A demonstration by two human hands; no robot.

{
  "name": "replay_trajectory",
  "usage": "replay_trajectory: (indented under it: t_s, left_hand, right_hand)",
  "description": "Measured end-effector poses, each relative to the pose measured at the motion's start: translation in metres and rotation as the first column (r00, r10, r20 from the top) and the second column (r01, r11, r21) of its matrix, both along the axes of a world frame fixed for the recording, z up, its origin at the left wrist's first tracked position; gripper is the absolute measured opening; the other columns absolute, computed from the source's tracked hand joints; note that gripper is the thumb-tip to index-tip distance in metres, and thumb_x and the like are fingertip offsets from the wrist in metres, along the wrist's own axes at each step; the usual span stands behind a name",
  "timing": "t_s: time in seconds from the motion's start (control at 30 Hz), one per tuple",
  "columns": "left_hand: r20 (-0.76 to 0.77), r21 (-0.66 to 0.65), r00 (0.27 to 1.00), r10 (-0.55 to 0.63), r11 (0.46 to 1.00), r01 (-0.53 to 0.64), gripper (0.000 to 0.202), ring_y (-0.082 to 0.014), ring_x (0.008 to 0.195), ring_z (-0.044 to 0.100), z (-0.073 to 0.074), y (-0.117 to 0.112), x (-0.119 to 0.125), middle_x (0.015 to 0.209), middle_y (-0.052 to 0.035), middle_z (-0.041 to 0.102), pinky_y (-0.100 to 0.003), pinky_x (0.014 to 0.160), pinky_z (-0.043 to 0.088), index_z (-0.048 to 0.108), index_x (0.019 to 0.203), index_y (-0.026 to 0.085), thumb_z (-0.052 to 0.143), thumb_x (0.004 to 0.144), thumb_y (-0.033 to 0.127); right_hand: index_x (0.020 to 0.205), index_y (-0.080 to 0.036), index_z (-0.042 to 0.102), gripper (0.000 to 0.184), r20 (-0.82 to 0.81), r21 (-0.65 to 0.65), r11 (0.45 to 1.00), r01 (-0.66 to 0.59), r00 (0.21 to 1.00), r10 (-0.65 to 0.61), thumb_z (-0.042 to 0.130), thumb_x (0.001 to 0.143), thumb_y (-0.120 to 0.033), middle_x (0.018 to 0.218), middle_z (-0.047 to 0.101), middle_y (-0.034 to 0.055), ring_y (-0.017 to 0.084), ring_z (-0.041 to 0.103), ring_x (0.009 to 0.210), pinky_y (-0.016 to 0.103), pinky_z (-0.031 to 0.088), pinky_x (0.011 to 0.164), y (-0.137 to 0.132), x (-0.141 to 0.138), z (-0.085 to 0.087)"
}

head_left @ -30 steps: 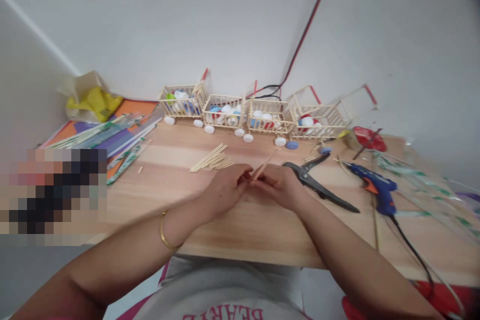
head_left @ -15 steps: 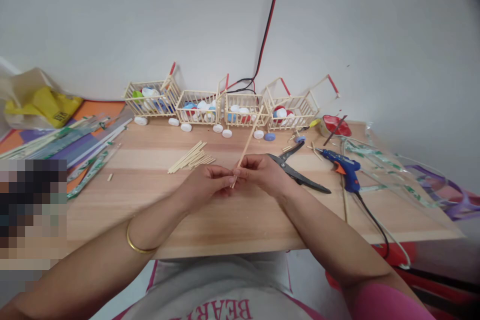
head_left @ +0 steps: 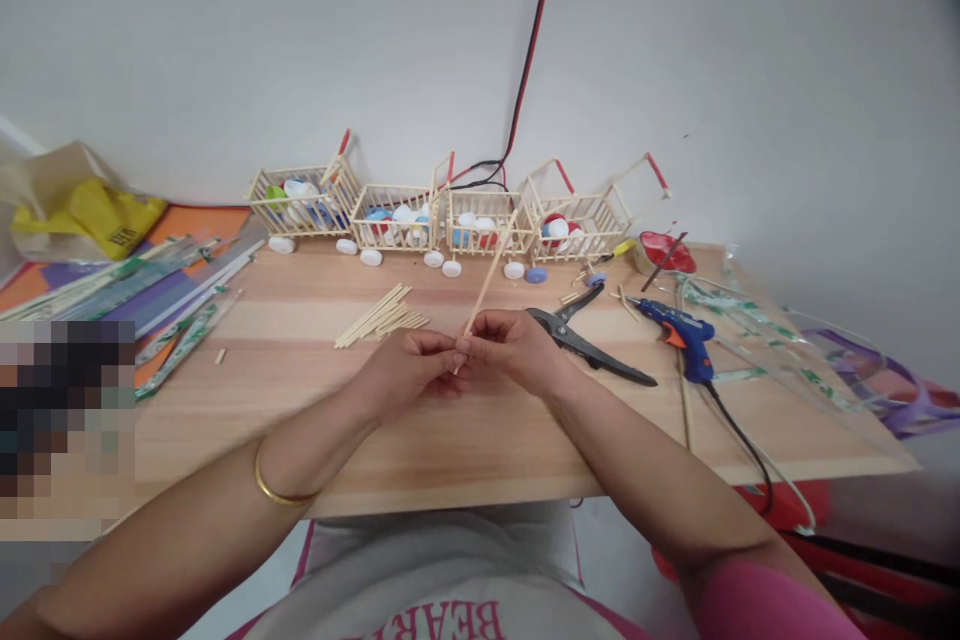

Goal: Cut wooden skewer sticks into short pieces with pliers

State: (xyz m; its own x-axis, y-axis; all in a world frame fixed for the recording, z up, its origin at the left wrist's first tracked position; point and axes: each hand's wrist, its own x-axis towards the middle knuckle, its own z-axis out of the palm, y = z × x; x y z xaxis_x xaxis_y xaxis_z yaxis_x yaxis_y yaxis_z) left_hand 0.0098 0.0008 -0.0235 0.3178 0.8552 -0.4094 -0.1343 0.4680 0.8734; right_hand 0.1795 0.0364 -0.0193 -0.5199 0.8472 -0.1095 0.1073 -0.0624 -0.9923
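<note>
A thin wooden stick (head_left: 489, 288) slants up and away from my fingertips, over the middle of the table. My right hand (head_left: 510, 348) pinches it near its lower end. My left hand (head_left: 416, 365) is closed with thumb and fingers at that same end, touching the right fingertips. The stick's very bottom is mostly hidden by the fingers. Just beyond my left hand lies a pile of cut sticks (head_left: 382, 315), some long and some short. Black-handled cutters (head_left: 589, 345) rest on the table right beside my right hand.
Several small stick-built carts (head_left: 397, 220) with bottle-cap wheels line the wall, filled with coloured caps. A blue glue gun (head_left: 686, 335) lies at right, its cord trailing over the front edge. Packaged sticks (head_left: 165, 285) and a yellow bag (head_left: 97, 215) sit at left. A red bowl (head_left: 664, 252) stands at back right.
My right hand has shifted slightly left, towards my left hand, and the stick has moved left with it. Less of its lower end shows below the fingers.
</note>
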Motion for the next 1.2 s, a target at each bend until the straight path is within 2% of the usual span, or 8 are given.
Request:
replay_trajectory:
  t_s: [0.1,0.2,0.4,0.53,0.73,0.87,1.03,1.2]
  left_hand:
    - [0.061,-0.032,0.998,0.033,0.999,-0.031,0.025,-0.0132,0.061,0.063,0.004,0.000,0.000,0.066,-0.0041,0.067,-0.026,0.060,0.052,0.067,0.077,0.011,0.074,0.064,0.031]
    - [0.174,-0.054,0.981,0.082,0.996,-0.074,0.023,-0.0127,0.064,0.062,0.007,0.000,0.000,0.071,-0.0050,0.067,-0.027,0.064,0.052,0.067,0.075,0.010,0.075,0.063,0.028]
    - [0.265,-0.104,0.952,0.156,0.986,-0.132,0.019,-0.0140,0.073,0.062,0.005,0.000,-0.002,0.078,-0.0067,0.069,-0.027,0.070,0.049,0.069,0.073,0.010,0.076,0.061,0.023]
    - [0.268,-0.107,0.953,0.141,0.987,-0.117,0.019,-0.0125,0.069,0.061,0.003,0.000,-0.002,0.075,-0.0060,0.068,-0.025,0.068,0.048,0.069,0.073,0.010,0.076,0.061,0.023]
    - [0.288,-0.128,0.952,0.103,0.989,-0.068,0.021,-0.0144,0.070,0.061,0.002,0.001,-0.003,0.075,-0.0073,0.068,-0.030,0.071,0.049,0.068,0.071,0.009,0.076,0.060,0.025]
    - [0.249,-0.110,0.964,0.089,0.992,-0.063,0.023,-0.0138,0.069,0.060,0.004,0.000,-0.002,0.075,-0.0071,0.067,-0.030,0.072,0.048,0.066,0.070,0.009,0.076,0.060,0.027]
    - [0.028,0.131,0.991,0.134,0.982,-0.137,0.021,-0.0103,0.062,0.054,0.008,-0.001,-0.001,0.066,-0.0006,0.064,-0.023,0.063,0.043,0.066,0.066,0.013,0.072,0.064,0.033]
    - [-0.297,0.432,0.946,0.131,0.902,0.011,0.019,-0.0127,0.067,0.056,0.008,0.002,-0.004,0.070,-0.0003,0.065,-0.022,0.064,0.041,0.069,0.073,0.016,0.061,0.074,0.034]
  right_hand:
    - [0.086,-0.015,0.060,0.030,-0.039,0.031,0.995,-0.096,0.995,0.097,0.072,0.066,-0.035,0.076,0.059,0.0006,0.011,0.055,0.068,0.024,0.044,0.064,0.000,0.002,0.001]
    - [0.106,-0.018,0.054,0.050,0.029,0.229,0.973,-0.026,0.999,0.020,0.076,0.063,-0.030,0.085,0.056,0.0016,0.011,0.053,0.071,0.025,0.046,0.066,-0.003,0.003,0.002]
    - [0.116,-0.021,0.045,0.058,0.223,0.615,0.784,-0.081,0.972,-0.075,0.074,0.066,-0.027,0.098,0.053,0.0049,0.014,0.054,0.080,0.031,0.047,0.075,-0.011,0.000,0.003]
    - [0.108,-0.021,0.047,0.044,0.272,0.695,0.712,-0.103,0.954,-0.127,0.069,0.070,-0.024,0.094,0.054,0.0042,0.016,0.054,0.084,0.029,0.046,0.073,-0.012,-0.003,0.003]
    - [0.103,-0.020,0.047,0.034,0.304,0.728,0.675,-0.120,0.939,-0.161,0.063,0.073,-0.020,0.089,0.055,0.0041,0.017,0.054,0.083,0.030,0.045,0.072,-0.013,-0.005,0.002]
    - [0.103,-0.021,0.049,0.033,0.286,0.689,0.719,-0.091,0.946,-0.154,0.062,0.073,-0.020,0.091,0.055,0.0046,0.017,0.054,0.082,0.031,0.045,0.073,-0.014,-0.006,-0.001]
    - [0.118,-0.021,0.045,0.059,0.110,0.423,0.906,-0.028,0.994,-0.020,0.073,0.066,-0.029,0.098,0.056,0.0049,0.014,0.056,0.079,0.030,0.047,0.075,-0.011,-0.004,-0.003]
    - [0.090,-0.018,0.060,0.024,-0.081,0.137,0.990,0.020,0.997,-0.009,0.062,0.077,-0.038,0.084,0.062,0.0032,0.014,0.059,0.078,0.029,0.047,0.075,-0.006,-0.002,0.000]
